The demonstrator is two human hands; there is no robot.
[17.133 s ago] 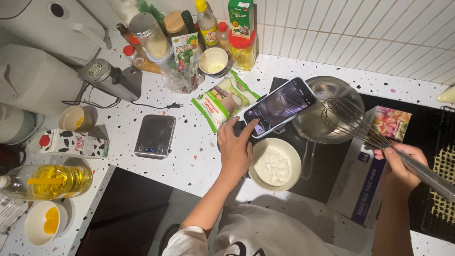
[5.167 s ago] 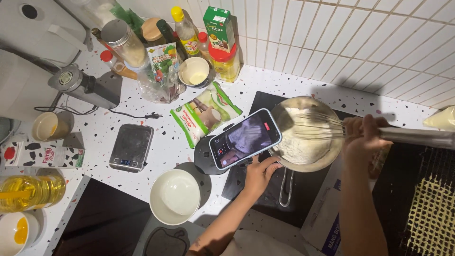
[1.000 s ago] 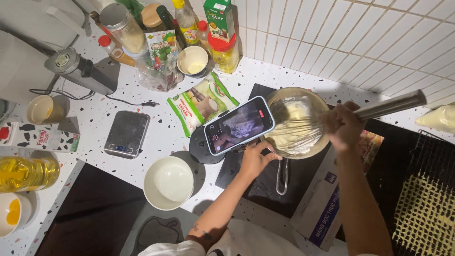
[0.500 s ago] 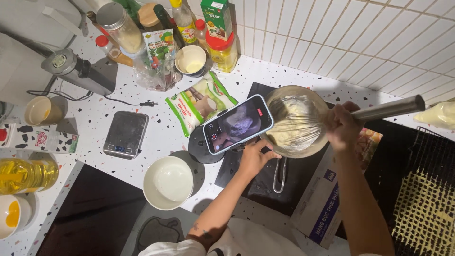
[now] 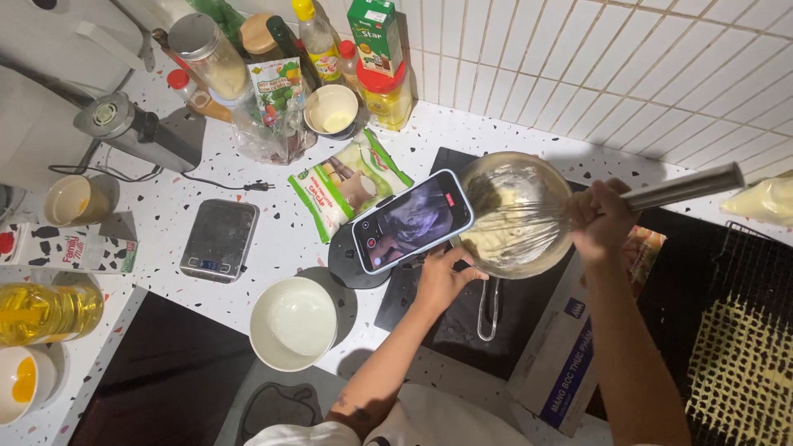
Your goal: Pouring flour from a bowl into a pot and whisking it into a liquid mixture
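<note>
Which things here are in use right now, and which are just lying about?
In use: whisk in right hand; batter pan; phone by left hand.
Lying about: white bowl, scale, green packet, oil bottle, milk carton.

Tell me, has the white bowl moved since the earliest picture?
Yes. The white bowl now sits empty, left of the black stovetop and below the kitchen scale; earlier it stood against the pan, holding white powder.

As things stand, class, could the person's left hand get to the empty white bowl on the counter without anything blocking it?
Probably yes. The left hand rests at the rim of the metal bowl, below the phone. The white bowl sits to its left on bare counter, with nothing between them.
</note>
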